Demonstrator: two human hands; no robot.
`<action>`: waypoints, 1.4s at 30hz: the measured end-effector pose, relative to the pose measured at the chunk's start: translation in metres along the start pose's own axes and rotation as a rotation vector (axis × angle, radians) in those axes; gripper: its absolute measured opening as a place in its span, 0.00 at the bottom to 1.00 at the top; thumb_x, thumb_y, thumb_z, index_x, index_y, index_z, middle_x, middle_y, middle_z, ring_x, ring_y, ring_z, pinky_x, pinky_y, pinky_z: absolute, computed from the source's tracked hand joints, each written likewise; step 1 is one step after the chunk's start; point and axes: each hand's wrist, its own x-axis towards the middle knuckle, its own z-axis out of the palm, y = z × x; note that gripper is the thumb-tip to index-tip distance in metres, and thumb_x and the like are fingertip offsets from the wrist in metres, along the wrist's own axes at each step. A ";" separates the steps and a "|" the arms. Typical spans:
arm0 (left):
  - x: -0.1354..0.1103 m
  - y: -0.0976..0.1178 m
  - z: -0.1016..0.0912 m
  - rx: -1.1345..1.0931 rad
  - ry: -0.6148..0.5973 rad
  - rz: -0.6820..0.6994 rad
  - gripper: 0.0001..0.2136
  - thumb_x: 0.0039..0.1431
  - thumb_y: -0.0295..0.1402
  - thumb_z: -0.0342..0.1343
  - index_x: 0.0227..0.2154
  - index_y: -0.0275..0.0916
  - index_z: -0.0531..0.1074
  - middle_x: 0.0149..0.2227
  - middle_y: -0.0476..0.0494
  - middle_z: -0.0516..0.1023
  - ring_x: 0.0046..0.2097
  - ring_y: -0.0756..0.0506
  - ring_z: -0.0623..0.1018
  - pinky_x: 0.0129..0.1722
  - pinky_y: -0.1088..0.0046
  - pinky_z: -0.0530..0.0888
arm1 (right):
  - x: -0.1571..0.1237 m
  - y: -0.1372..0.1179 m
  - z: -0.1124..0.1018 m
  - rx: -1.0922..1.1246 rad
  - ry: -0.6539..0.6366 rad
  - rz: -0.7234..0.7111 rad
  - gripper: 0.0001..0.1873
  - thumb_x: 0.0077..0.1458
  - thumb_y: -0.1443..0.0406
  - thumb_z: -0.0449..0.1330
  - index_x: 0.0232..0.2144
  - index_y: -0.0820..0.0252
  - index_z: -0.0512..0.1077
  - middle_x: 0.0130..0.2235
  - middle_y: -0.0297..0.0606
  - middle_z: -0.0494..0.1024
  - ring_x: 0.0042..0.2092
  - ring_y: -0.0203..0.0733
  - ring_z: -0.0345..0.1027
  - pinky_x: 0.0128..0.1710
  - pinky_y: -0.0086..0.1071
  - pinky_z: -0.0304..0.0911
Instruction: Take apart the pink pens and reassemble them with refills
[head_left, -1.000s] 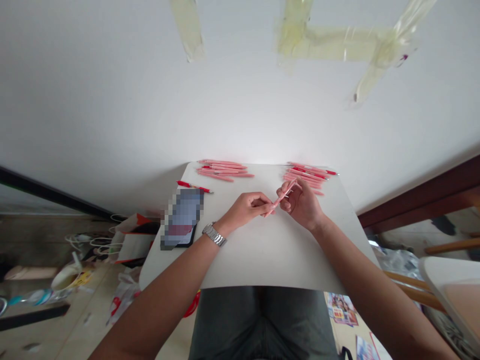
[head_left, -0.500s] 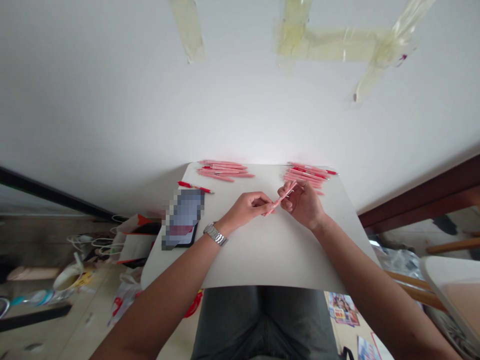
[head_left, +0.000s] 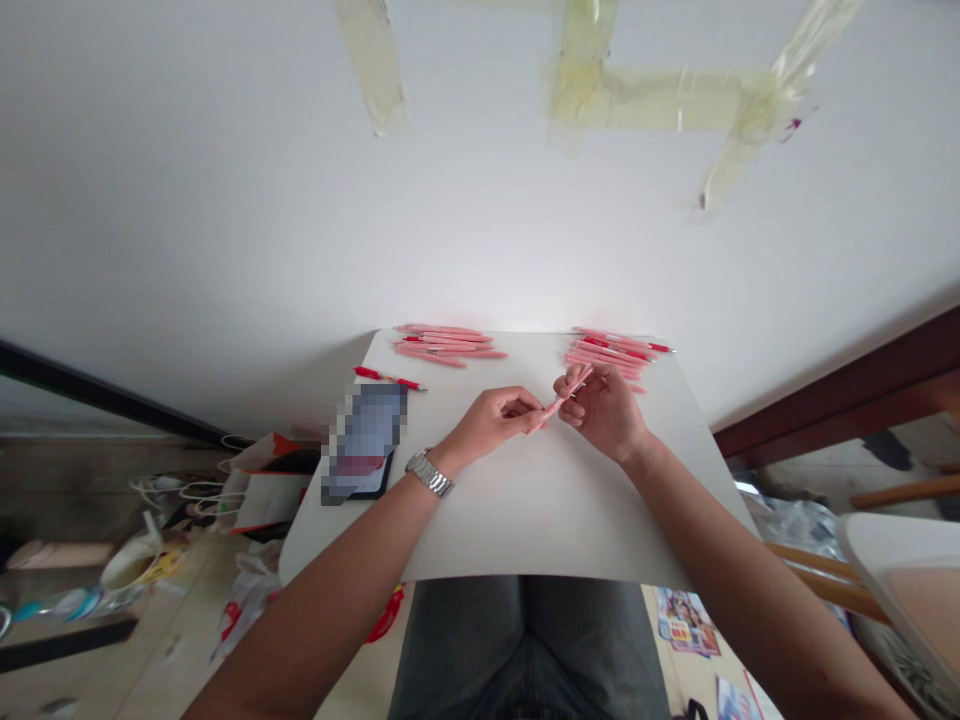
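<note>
Left hand: fingers pinch near end of pink pen, slanted above counter. Right hand: fingers around far end. Left pile, right pile: pens, mostly pink, near wall. Red pen beside phone.

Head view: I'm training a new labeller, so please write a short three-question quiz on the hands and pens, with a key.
1. Multiple choice: on which side does the person wear the silver watch? A) right; B) left; C) both.
2. True or false: the left pen pile and the right pen pile lie apart.
3. Fill in the colour: the left hand and right hand hold a slim ____ item.

Key: 1 B; 2 true; 3 pink.
</note>
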 end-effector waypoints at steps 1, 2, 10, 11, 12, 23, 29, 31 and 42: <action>0.000 0.000 0.000 0.005 0.005 0.002 0.13 0.65 0.42 0.62 0.38 0.35 0.78 0.34 0.42 0.81 0.37 0.47 0.80 0.40 0.72 0.73 | 0.000 0.001 0.000 -0.002 -0.002 -0.005 0.17 0.63 0.52 0.55 0.29 0.55 0.71 0.31 0.32 0.71 0.23 0.33 0.52 0.24 0.29 0.53; 0.000 -0.001 0.000 0.007 0.010 0.001 0.13 0.65 0.42 0.63 0.38 0.35 0.78 0.34 0.42 0.81 0.37 0.47 0.80 0.40 0.72 0.74 | 0.001 0.001 0.000 -0.010 -0.003 -0.008 0.19 0.64 0.49 0.55 0.30 0.55 0.72 0.31 0.33 0.72 0.24 0.33 0.53 0.24 0.29 0.54; 0.002 -0.001 0.000 -0.044 0.157 0.037 0.15 0.62 0.44 0.65 0.40 0.35 0.78 0.36 0.42 0.82 0.39 0.45 0.82 0.41 0.71 0.76 | 0.003 0.008 -0.004 -0.219 0.010 -0.132 0.20 0.62 0.46 0.63 0.46 0.52 0.78 0.45 0.38 0.81 0.31 0.35 0.67 0.30 0.31 0.65; 0.003 -0.001 0.000 -0.057 0.173 0.043 0.15 0.62 0.44 0.65 0.40 0.36 0.77 0.37 0.42 0.82 0.40 0.45 0.83 0.42 0.70 0.77 | 0.002 0.010 -0.004 -0.270 0.001 -0.151 0.19 0.62 0.48 0.65 0.47 0.52 0.79 0.48 0.39 0.81 0.33 0.36 0.69 0.31 0.32 0.66; 0.003 -0.001 0.000 -0.066 0.184 0.048 0.15 0.62 0.44 0.65 0.40 0.36 0.77 0.37 0.42 0.82 0.40 0.45 0.83 0.43 0.70 0.77 | 0.002 0.012 -0.004 -0.321 -0.010 -0.162 0.19 0.62 0.49 0.66 0.48 0.52 0.79 0.50 0.40 0.81 0.34 0.36 0.70 0.32 0.32 0.67; 0.002 0.001 0.000 -0.050 0.246 0.053 0.16 0.66 0.46 0.60 0.40 0.36 0.76 0.40 0.38 0.84 0.45 0.41 0.85 0.47 0.67 0.79 | -0.003 0.003 -0.006 -0.813 0.142 -0.574 0.17 0.70 0.49 0.56 0.45 0.52 0.76 0.37 0.37 0.78 0.31 0.39 0.65 0.33 0.37 0.64; 0.001 -0.006 -0.009 0.346 0.336 0.062 0.12 0.69 0.44 0.56 0.39 0.40 0.75 0.38 0.43 0.85 0.42 0.44 0.84 0.42 0.71 0.77 | 0.003 -0.019 -0.032 -1.458 0.408 -0.839 0.17 0.71 0.53 0.53 0.48 0.53 0.78 0.42 0.44 0.79 0.44 0.52 0.69 0.49 0.46 0.64; 0.002 -0.009 -0.011 0.401 0.333 0.058 0.11 0.69 0.42 0.55 0.38 0.41 0.75 0.37 0.44 0.86 0.41 0.45 0.84 0.41 0.72 0.76 | 0.007 -0.024 -0.044 -1.637 0.458 -0.850 0.18 0.72 0.55 0.52 0.49 0.54 0.79 0.44 0.46 0.80 0.47 0.54 0.69 0.52 0.48 0.63; 0.004 -0.013 -0.012 0.425 0.311 0.049 0.09 0.70 0.40 0.54 0.39 0.41 0.75 0.38 0.46 0.85 0.41 0.46 0.83 0.45 0.71 0.74 | 0.018 -0.037 -0.080 -1.869 0.467 -0.812 0.12 0.69 0.61 0.57 0.46 0.56 0.80 0.42 0.44 0.83 0.48 0.54 0.68 0.51 0.45 0.63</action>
